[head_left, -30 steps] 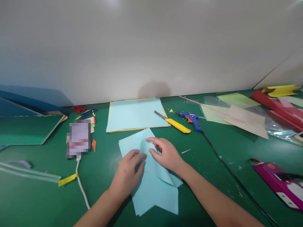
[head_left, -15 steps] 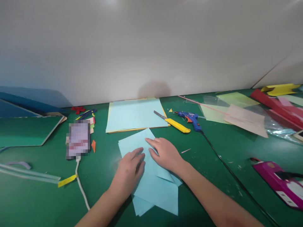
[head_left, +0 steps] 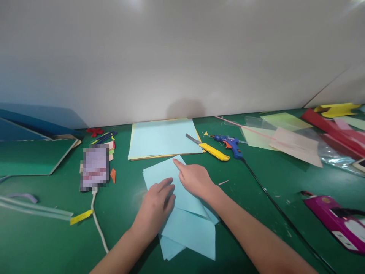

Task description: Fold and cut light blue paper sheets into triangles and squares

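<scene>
Light blue paper (head_left: 188,230), partly folded with loose flaps, lies on the green tabletop before me. My left hand (head_left: 156,203) rests on its left part, fingers apart and pressing it down. On the upper right part is my right hand (head_left: 196,179), index finger stretched toward the top edge and the other fingers partly curled or hidden. Neither hand grips anything. Behind the folded paper is a flat stack of paper sheets (head_left: 159,139), light blue on top with yellow edges below. A yellow utility knife (head_left: 213,151) lies across the stack's right corner, blade out.
A blue glue gun (head_left: 232,144) lies to the right, its black cord trailing toward me. Beyond are a magenta power strip (head_left: 336,220) and coloured sheets (head_left: 296,146). At left are a blurred phone (head_left: 95,165) on a white cable and a green board (head_left: 28,158). A wall rises behind.
My right hand has slid slightly up and left along the paper, its index finger nearer the top edge and the other fingers more curled. My left hand stays in place.
</scene>
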The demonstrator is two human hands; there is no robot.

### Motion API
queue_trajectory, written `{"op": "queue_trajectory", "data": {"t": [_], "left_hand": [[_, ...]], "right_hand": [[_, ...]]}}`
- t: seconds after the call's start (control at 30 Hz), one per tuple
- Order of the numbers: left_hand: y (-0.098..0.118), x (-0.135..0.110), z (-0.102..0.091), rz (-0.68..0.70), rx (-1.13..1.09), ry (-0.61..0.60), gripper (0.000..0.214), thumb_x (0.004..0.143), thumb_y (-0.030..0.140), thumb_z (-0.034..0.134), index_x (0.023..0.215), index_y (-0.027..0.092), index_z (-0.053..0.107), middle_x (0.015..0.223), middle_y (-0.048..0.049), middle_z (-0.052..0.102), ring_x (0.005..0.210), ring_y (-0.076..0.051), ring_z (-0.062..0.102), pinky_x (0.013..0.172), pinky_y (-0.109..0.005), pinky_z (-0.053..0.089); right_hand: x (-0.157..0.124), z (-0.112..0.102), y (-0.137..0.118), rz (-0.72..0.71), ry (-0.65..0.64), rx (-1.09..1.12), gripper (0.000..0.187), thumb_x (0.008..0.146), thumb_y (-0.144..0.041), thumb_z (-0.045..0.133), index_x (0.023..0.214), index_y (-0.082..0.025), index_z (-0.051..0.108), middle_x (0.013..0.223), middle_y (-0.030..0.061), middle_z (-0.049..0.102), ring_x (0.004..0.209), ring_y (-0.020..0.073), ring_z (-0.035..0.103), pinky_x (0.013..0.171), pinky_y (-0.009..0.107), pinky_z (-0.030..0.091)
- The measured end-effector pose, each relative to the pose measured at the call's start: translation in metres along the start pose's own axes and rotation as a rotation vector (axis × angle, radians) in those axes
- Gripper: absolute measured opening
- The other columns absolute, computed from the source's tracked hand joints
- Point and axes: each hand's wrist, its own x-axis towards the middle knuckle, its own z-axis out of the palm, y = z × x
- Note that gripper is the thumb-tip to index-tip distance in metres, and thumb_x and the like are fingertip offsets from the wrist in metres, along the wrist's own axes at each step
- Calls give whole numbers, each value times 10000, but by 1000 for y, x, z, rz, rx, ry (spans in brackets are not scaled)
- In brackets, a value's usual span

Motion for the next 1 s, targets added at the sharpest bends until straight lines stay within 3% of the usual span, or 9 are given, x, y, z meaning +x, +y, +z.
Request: {"op": "queue_trajectory", "data": {"t": [0.33,0.5,0.6,0.7,0.8,1.0], "left_hand": [[-4,-4,3,18,24,-16,261,836,266,612,1079,169,611,1224,-131,635,968,-281,657,828,-460,552],[-4,-4,4,24,58,-9,266,831,267,620,1081,178,605,1222,-132,634,973,-288,658,843,-480,538],[-2,-3,4,22,53,-13,264,823,254,626,1075,177,607,1221,-135,633,959,-284,661,846,-483,535],[-2,-3,3,22,53,-19,255,820,245,626,1065,177,610,1216,-135,636,957,-284,663,839,-479,538],[-2,-3,4,52,48,-6,251,833,253,610,1069,168,601,1212,-147,636,964,-289,662,828,-481,543],[-4,-5,7,45,18,36,252,843,256,604,1075,161,586,1194,-143,632,991,-282,650,842,-468,542]], "right_hand": [[-3,2,7,-23,11,60,498,929,-184,332,1425,-178,378,863,87,714,775,232,644,578,286,374],[-18,12,12,-136,92,116,480,933,-210,413,1407,-143,375,1046,131,649,945,262,588,746,351,439],[-28,19,15,-152,172,135,544,920,-216,464,1435,-138,307,992,121,619,895,255,564,758,382,446],[-37,23,18,-189,222,120,456,937,-237,448,1383,-151,399,930,104,597,853,239,548,723,362,446],[-45,23,21,-237,201,49,379,954,-239,419,1317,-163,495,870,91,591,798,219,535,683,333,432],[-52,23,28,-264,159,89,373,956,-226,412,1301,-132,518,846,85,606,788,212,541,686,334,433]]}}
